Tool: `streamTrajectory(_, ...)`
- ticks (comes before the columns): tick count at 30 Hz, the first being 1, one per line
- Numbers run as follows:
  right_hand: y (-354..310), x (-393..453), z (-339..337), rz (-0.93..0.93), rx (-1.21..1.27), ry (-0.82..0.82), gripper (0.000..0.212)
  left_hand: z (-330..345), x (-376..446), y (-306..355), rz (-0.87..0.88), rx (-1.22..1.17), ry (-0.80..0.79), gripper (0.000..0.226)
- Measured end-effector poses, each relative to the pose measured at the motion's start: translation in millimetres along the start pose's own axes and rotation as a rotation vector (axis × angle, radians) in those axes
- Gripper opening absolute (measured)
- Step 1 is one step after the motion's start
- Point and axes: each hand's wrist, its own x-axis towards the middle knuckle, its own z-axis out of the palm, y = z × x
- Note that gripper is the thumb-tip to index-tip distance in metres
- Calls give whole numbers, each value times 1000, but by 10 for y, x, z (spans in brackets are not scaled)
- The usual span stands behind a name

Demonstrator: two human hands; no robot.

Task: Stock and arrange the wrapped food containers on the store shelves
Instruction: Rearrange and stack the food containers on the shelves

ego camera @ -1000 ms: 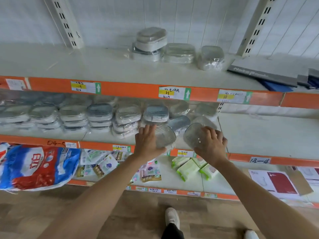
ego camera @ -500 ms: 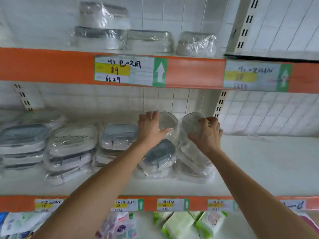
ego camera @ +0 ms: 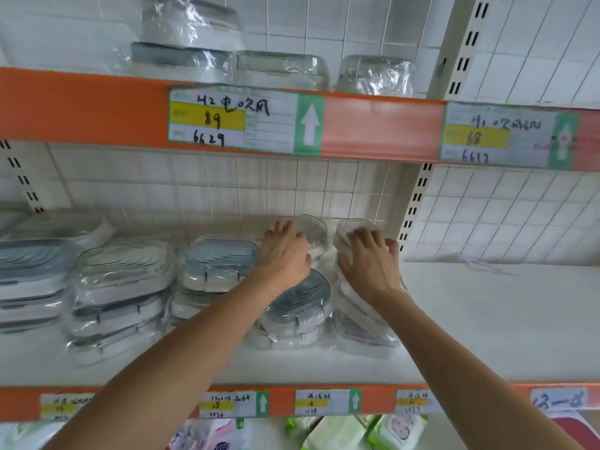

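Both my hands reach deep into the middle shelf (ego camera: 487, 319). My left hand (ego camera: 284, 251) grips a clear wrapped container (ego camera: 311, 227) tilted up near the back wall. My right hand (ego camera: 370, 258) grips a second clear wrapped container (ego camera: 349, 227) beside it, also tilted. Below them sit a grey-lidded wrapped container (ego camera: 298, 300) and a stack of clear ones (ego camera: 360, 326). To the left stand more stacks of wrapped containers (ego camera: 123, 287), some grey-blue (ego camera: 220, 258).
The upper shelf (ego camera: 383, 128) holds more wrapped containers (ego camera: 279, 69) and carries price labels (ego camera: 243, 120). A slotted upright (ego camera: 415, 203) stands just right of my right hand. Below the shelf's orange edge lie green wipe packs (ego camera: 334, 433).
Both hands have pushed their containers further back on the middle shelf, close to the rear wall, and the view has moved closer to the shelf.
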Motion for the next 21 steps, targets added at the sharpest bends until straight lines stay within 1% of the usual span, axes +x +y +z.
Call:
streamTrajectory(2, -146, -174, -93, -89, 51, 14, 38, -92, -163, 7, 75, -27, 46, 31)
streamTrajectory(4, -258, -350, -193, -163, 84, -25, 34, -190, -349, -2, 138, -55, 79, 30)
streamTrajectory(6, -331, -509, -336, -213, 97, -78, 31, -311, -567, -30, 190, -78, 72, 29)
streamTrajectory(9, -447, -690, -679, -235, 104, -169, 29, -564, -912, -114, 266, -101, -17, 27)
streamTrajectory(12, -584, -847, -1113, -273, 135, -179, 31, -899, -1186, -250, 326, -135, -148, 26)
streamTrajectory(14, -670, -950, -1434, -312, 162, -191, 33, -1204, -1337, -334, 414, -131, -214, 30)
streamTrajectory(16, -754, -1020, -1776, -355, 189, -203, 32, -1562, -1472, -384, 490, -171, -178, 27)
streamTrajectory(19, -842, -1004, -2284, -401, 242, -186, 25, -2104, -1615, -416, 457, -297, -91, 13)
streamTrajectory(21, -903, -889, -2586, -426, 287, -123, 15, -2413, -1624, -450, 444, -341, 28, 6)
